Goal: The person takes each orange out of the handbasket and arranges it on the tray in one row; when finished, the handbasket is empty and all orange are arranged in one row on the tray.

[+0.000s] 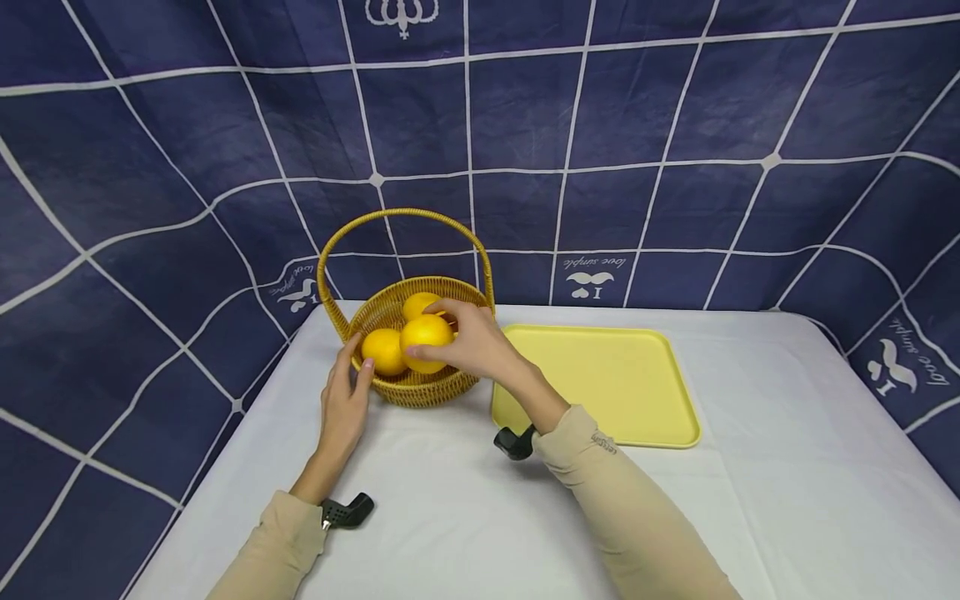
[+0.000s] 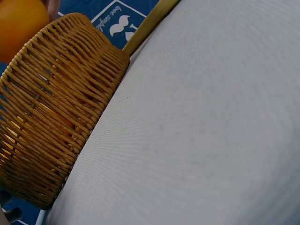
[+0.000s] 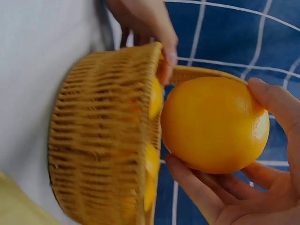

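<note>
Orange [image 1: 426, 343], one: grasped in right grip [image 1: 483, 340], above wicker basket [image 1: 420, 395]; smooth skin may slip if hold loosens. Basket: rim pinched by left grip [image 1: 345, 407], may tip if knocked. Further oranges [image 1: 383, 352], two: inside, exposed to a drop

I note two oranges [image 1: 382, 353] in the basket [image 1: 422, 397], a third orange [image 1: 426, 337] above it, the tray [image 1: 607, 383] to its right, a curtain [image 1: 517, 208] behind.

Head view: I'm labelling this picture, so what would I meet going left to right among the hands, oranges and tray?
Left hand, nearer orange in the basket, held orange, right hand, yellow tray.
</note>
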### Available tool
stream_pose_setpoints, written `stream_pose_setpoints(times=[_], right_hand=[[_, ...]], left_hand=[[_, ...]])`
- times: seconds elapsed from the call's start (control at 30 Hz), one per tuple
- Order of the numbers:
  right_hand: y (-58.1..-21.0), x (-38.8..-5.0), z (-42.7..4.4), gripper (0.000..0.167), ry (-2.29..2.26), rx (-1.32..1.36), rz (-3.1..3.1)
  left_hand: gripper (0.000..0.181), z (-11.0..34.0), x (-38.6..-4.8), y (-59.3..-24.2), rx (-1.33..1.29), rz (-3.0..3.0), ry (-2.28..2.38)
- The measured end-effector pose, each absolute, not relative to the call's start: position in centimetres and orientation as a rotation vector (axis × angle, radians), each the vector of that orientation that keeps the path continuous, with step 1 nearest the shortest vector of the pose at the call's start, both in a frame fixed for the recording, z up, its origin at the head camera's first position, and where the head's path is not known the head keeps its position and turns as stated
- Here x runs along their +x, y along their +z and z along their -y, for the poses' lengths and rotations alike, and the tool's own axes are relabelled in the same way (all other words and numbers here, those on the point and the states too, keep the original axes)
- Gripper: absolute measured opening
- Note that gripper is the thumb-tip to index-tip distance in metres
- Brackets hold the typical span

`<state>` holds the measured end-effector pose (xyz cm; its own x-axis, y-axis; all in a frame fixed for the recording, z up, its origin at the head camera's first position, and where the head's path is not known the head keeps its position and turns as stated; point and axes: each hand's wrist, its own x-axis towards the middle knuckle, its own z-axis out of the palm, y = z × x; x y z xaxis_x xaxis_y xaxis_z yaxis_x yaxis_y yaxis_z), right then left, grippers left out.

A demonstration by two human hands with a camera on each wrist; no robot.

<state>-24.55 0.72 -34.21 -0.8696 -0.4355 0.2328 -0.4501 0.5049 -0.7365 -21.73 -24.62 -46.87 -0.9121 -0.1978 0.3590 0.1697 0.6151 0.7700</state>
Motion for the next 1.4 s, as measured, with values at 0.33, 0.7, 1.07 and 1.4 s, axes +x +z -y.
stream_pose_setpoints(times=[0.33,0.7,1.07,1.4], right_hand=[[-34.3,-24.4,-5.1,0.059,1.547,0.593,2.654],[-34.8,-24.8,-9.2,0.06,1.71,0.284,2.671],[-38.0,-27.1,-10.0,0.072,1.501,-0.11,2.828],[-41.2,-28.4,-9.5,0.074,1.299,-0.075,2.779]], left_hand=[[0.054,24.8,-21.6,-47.2,0.014,2.421,-1.206],[0.054,24.7,-21.6,-47.2,0.017,2.414,-1.215],[0.053,24.8,-21.7,-47.0,0.01,2.4,-1.2],[0.053,24.5,-21.9,-46.9,-0.001,2.402,-1.217]])
